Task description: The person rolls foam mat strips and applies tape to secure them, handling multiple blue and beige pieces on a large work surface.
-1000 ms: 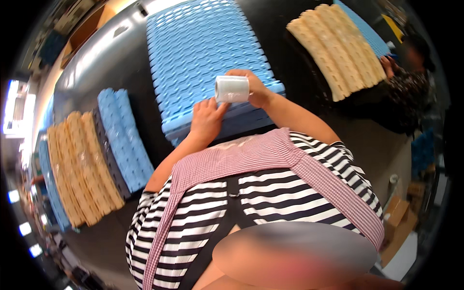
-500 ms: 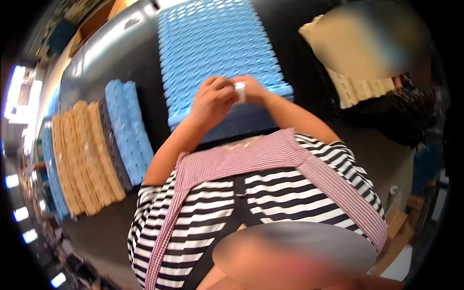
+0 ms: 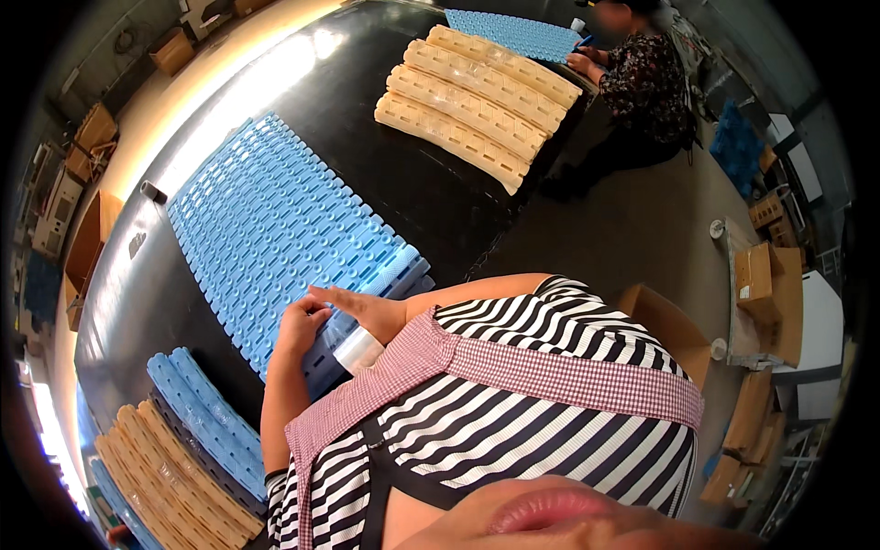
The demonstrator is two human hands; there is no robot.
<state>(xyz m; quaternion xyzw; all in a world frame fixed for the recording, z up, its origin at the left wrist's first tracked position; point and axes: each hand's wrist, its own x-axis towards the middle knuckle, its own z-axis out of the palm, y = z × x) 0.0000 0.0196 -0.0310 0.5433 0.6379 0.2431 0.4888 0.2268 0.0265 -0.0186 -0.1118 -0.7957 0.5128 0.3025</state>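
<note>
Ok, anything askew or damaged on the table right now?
Nothing stands out. The blue slatted mat lies flat on the black table, both hands at its near edge, left hand, right hand. Tan strips sit evenly stacked.

My left hand (image 3: 301, 323) and right hand (image 3: 359, 308) rest on the near edge of the blue modular belt mat (image 3: 275, 229), a clear tape roll (image 3: 357, 349) just beside my right wrist, on the black table (image 3: 431, 192).

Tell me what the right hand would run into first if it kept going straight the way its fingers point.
The right hand lies flat, fingers pointing left along the near end of the blue slatted mat. Going straight on, it would probably meet the left hand first, resting close by on the same mat; depth is hard to judge.
</note>
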